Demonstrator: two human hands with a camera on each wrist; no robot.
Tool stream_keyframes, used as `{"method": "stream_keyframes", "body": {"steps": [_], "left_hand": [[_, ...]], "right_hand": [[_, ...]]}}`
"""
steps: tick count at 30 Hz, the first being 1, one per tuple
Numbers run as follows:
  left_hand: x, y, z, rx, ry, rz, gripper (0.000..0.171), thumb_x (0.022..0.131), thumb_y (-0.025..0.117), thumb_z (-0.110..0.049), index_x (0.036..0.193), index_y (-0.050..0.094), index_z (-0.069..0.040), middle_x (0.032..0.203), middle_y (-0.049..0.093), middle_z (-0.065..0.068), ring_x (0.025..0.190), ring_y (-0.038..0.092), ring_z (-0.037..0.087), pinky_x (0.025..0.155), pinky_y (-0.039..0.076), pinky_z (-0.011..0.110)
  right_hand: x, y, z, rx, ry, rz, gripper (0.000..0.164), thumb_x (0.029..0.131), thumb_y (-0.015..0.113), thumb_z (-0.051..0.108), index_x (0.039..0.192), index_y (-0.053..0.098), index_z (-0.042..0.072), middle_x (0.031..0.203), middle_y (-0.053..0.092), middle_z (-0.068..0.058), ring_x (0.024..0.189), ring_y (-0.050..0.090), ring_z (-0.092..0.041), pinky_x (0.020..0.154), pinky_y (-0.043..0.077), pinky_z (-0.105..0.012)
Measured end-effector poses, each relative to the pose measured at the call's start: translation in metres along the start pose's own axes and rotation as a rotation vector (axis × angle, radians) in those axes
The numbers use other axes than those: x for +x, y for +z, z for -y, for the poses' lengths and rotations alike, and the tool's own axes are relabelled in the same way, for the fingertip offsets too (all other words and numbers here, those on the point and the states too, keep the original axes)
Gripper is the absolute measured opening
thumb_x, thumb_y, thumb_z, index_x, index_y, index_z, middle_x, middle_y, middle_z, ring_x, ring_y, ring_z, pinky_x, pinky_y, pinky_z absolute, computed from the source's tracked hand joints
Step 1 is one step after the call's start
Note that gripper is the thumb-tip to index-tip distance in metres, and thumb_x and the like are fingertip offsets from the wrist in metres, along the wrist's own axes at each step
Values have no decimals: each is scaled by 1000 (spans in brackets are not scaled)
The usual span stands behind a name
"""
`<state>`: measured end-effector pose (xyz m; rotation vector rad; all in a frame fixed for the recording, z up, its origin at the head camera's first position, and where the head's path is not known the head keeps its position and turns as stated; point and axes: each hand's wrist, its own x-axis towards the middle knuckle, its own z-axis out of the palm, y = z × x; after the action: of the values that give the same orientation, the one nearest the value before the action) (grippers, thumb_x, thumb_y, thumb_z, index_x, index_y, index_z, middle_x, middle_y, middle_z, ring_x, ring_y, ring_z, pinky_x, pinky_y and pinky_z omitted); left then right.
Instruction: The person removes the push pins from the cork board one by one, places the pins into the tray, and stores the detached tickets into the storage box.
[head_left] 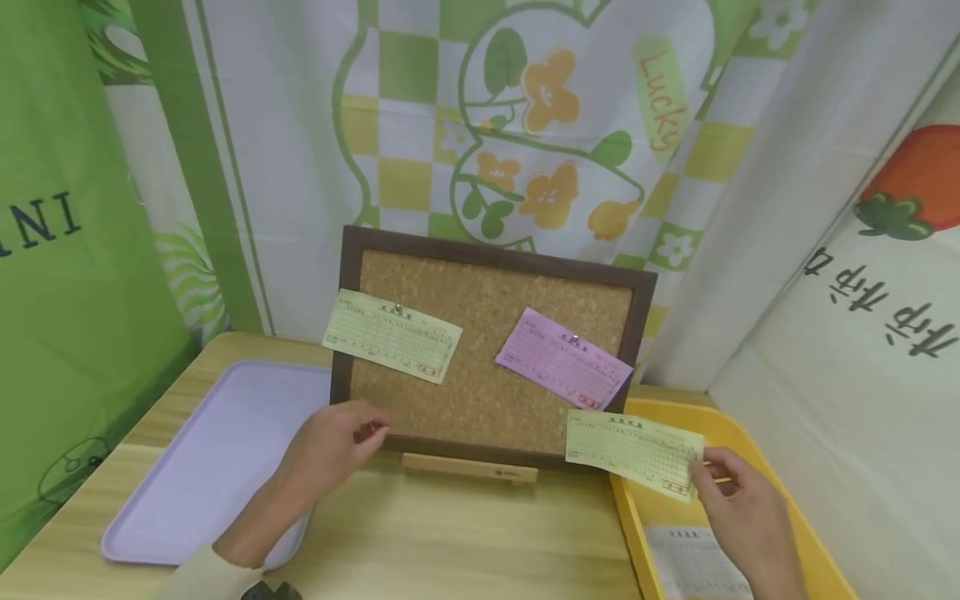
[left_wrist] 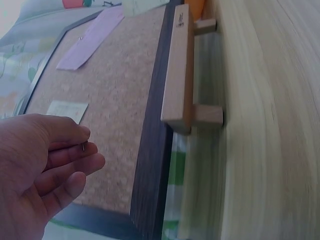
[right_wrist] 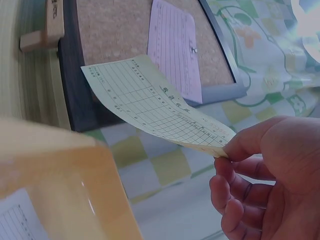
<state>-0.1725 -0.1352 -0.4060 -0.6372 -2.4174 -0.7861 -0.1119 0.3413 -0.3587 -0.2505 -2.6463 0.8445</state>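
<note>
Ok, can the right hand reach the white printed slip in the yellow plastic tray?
Probably yes: the white slip lies in the open tray, though the right hand grips a yellow-green paper.

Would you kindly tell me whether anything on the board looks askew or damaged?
The pink slip hangs askew on the board, sloping down to the right more steeply than the board's edges, with a corner over the frame. The pinned yellow slip juts past the left edge. I see no obvious damage.
</note>
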Motion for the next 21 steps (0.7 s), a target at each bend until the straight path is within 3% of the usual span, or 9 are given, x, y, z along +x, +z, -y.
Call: {"method": "stream_keyframes", "body": {"steps": [7, 14, 21], "left_hand": [[-6, -10, 10, 14, -30, 4, 13, 82, 82, 1, 88, 78, -10, 87, 74, -3, 71, 65, 8, 63, 55, 24], [-12, -19, 18, 46, -94, 50, 12, 83, 81, -1, 88, 78, -12, 82, 71, -8, 70, 63, 5, 62, 54, 26], [-15, -30, 30, 76, -122, 87, 12, 84, 79, -3, 88, 77, -14, 81, 68, -11, 73, 63, 7, 65, 55, 32]], "right_hand": [[2, -6, -17, -36, 54, -18, 33, 102, 63, 29, 119, 68, 0, 93, 71, -7, 66, 57, 0, 56, 47, -26], [5, -12, -26, -82, 112, -4, 34, 102, 61, 31, 118, 69, 2, 97, 72, -9, 70, 57, -2, 60, 44, -25], [8, -17, -36, -122, 212, 38, 41, 102, 59, 34, 124, 66, 0, 101, 71, -11, 78, 64, -17, 66, 45, -32]]}}
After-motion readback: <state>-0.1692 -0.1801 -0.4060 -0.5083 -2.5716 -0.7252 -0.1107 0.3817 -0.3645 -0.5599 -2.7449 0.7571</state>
